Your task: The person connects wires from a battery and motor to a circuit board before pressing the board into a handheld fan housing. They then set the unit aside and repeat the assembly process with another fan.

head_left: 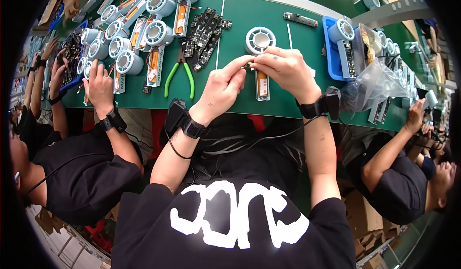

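Observation:
A light-blue handheld fan (249, 41) lies before me, its round head away from me and its open handle towards me. An orange battery (262, 87) shows inside that handle. My left hand (222, 90) comes from the left, thumb and forefinger pinched at a tiny part (248, 65) just below the fan's head. My right hand (288, 72) is closed over the fan's neck, fingertips meeting the left ones at that part. Its kind is too small and covered to tell.
Green-handled pliers (191, 82) and a pile of black circuit boards (205, 34) lie left, beside several open fans (158, 33). Right are a blue tray (331, 53) and a clear plastic bag (377, 84). A black strip (300, 19) lies farther back. Co-workers sit on both sides.

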Tool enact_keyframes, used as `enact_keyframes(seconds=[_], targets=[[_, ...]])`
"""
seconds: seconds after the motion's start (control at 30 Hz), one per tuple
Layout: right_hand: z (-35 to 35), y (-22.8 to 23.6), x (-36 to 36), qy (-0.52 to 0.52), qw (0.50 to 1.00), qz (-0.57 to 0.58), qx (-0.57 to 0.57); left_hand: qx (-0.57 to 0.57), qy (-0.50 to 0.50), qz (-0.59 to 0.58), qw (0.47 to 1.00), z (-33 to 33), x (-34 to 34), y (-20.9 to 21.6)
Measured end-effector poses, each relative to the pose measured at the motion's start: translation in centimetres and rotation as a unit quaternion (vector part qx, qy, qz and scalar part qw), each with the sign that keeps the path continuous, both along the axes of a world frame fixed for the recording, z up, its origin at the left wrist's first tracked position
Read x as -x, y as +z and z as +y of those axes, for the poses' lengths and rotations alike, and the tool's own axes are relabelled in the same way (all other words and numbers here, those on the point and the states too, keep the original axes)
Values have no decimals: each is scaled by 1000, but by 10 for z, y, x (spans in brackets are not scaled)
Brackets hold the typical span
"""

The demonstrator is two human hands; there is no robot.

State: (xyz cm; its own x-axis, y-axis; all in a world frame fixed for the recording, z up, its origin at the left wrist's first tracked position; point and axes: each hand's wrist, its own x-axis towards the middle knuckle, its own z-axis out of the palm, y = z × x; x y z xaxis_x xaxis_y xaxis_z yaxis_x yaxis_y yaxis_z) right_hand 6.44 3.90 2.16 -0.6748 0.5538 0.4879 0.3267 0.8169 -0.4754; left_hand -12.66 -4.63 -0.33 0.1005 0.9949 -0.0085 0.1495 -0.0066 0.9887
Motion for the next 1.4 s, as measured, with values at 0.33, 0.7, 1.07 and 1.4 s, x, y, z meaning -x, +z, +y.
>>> enact_keyframes(seconds=[0.33,0.7,1.07,1.4], targets=[[-9,-1,10,-29,996,71,37,18,40,-131,990,-10,9,10],[-83,30,28,-249,845,284,379,-17,65,-111,991,-15,-18,37],[-65,20,-20,-231,800,284,475,-82,28,63,994,9,3,18],[-44,8,-24,-177,753,350,527,-141,83,-29,986,24,-28,7]])
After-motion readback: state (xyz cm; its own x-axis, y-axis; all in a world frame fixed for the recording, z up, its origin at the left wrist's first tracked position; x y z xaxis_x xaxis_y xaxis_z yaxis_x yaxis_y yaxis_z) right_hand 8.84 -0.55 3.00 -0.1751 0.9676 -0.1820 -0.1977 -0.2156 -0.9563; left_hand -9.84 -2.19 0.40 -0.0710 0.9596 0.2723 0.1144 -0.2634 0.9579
